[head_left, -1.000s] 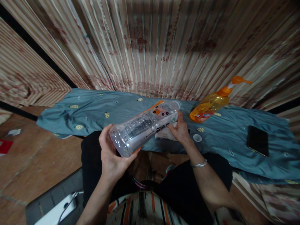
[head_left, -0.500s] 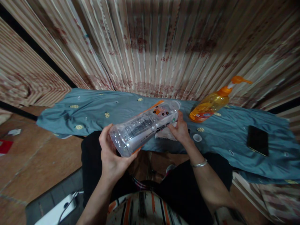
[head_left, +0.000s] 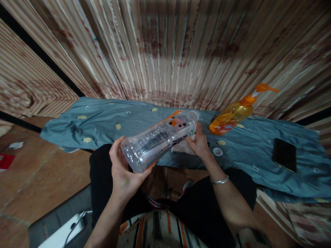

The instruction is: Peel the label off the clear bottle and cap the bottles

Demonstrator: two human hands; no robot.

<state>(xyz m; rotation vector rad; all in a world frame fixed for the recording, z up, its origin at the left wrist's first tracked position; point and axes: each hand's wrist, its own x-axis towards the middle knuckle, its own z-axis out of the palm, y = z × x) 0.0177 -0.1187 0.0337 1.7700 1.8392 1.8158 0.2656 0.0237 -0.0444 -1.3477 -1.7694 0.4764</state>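
Observation:
A clear plastic bottle with an orange and silver label lies tilted between my hands, its neck pointing up and right. My left hand is wrapped round its base. Near the neck, my right hand grips the other end. Behind the bottle and beside my right hand, a whitish cloth or tissue rests on the teal cloth, partly hidden. Just right of that hand lies a small white bottle cap. Farther back, an orange pump bottle of yellow-orange liquid stands on the cloth.
The teal patterned cloth covers a long narrow surface across my knees' far side. A black phone lies at its right. Striped curtains hang behind. A white power strip with a cable sits on a dark seat at lower left.

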